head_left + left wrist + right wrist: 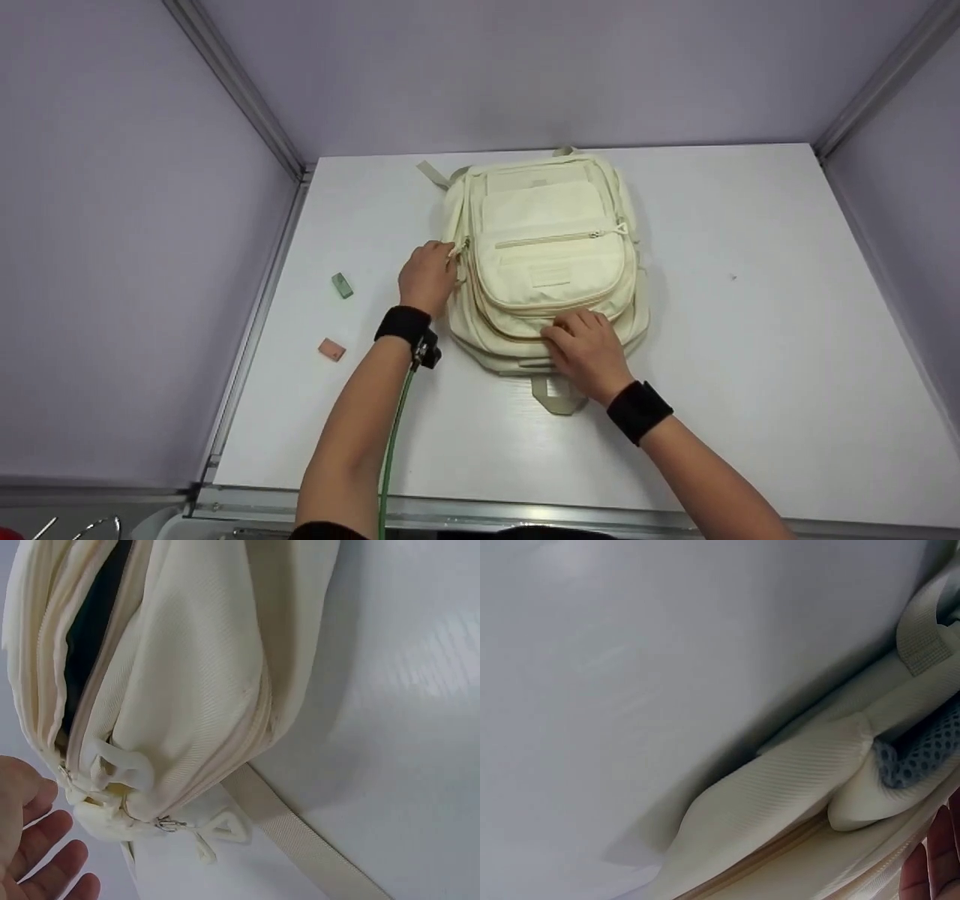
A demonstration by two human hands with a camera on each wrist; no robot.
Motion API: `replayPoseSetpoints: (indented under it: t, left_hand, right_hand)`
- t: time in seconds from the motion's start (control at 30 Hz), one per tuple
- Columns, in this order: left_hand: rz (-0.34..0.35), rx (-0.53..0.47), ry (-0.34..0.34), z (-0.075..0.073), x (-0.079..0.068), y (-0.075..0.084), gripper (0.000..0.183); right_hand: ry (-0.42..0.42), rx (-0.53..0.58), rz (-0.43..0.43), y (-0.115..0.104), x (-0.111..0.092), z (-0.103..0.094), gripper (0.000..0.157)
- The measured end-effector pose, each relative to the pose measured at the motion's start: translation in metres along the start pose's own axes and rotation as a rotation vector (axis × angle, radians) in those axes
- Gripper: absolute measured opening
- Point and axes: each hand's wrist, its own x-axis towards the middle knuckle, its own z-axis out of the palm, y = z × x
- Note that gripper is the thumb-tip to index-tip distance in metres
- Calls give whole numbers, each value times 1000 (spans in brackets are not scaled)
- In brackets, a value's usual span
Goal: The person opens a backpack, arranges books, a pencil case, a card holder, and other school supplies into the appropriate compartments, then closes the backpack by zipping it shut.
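Note:
A cream backpack (pixel 551 262) lies front side up on the white table. My left hand (pixel 427 279) is at its left side, where thumb and forefinger pinch a zipper pull; the other fingers (pixel 49 836) hang loose in the left wrist view. Beside them, more cream zipper pulls (pixel 225 826) dangle, and a dark gap shows along a parted zipper. At the bag's near end, my right hand (pixel 589 349) grips the edge of the front compartment with curled fingers. Only its fingertips (pixel 939 859) show in the right wrist view.
Left of the bag lie a small green block (pixel 342 285) and a small pink block (pixel 331 349). A strap loop (pixel 559 397) sticks out from the bag's near end. Purple panels (pixel 540 75) stand around the table, and a green cable (pixel 394 442) runs along the left forearm.

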Motion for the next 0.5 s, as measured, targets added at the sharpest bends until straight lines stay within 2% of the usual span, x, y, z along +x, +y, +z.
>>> replayPoseSetpoints:
  t: [0.13, 0.27, 0.5]
  left_hand:
    - [-9, 11, -24, 5, 11, 1, 38]
    - [-10, 24, -38, 12, 16, 2, 37]
    - [-27, 25, 15, 18, 20, 1, 24]
  right_hand:
    - [-4, 14, 1, -1, 0, 1, 9]
    - [5, 22, -12, -3, 1, 2, 8]
    - [-14, 19, -31, -5, 2, 4, 9]
